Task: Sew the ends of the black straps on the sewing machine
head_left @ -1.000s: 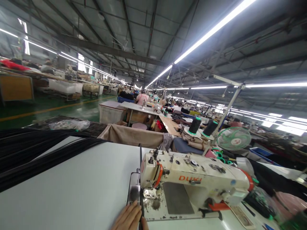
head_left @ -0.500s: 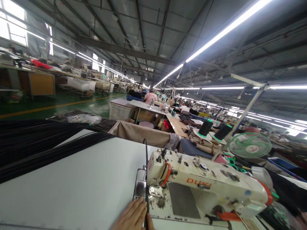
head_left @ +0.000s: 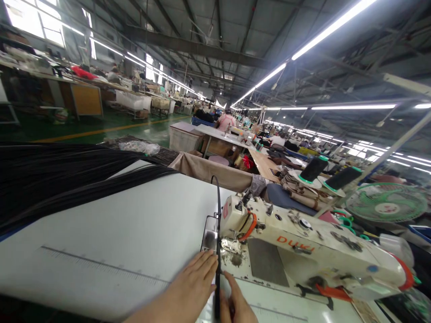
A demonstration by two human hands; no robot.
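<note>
A narrow black fabric strip runs lengthwise past the needle area of a white sewing machine, its far end arching up behind. My left hand lies flat on the table at the strip's left side, fingers stretched forward to the metal plate. On the other side, my right hand has its index finger pointing forward and its lower fingers curled at the strip, seemingly gripping it. The strip's near end is partly hidden by the hands and the frame edge.
Long black strips are heaped across the left of the white table, which bears a printed ruler. Behind stands a beige cloth-lined bin. Black thread cones and a green fan are at right. A person sits farther off.
The camera view has shifted, so the machine sits farther right and more of the table's near side shows. My right hand has come further into view beside the strip; the left stays flat.
</note>
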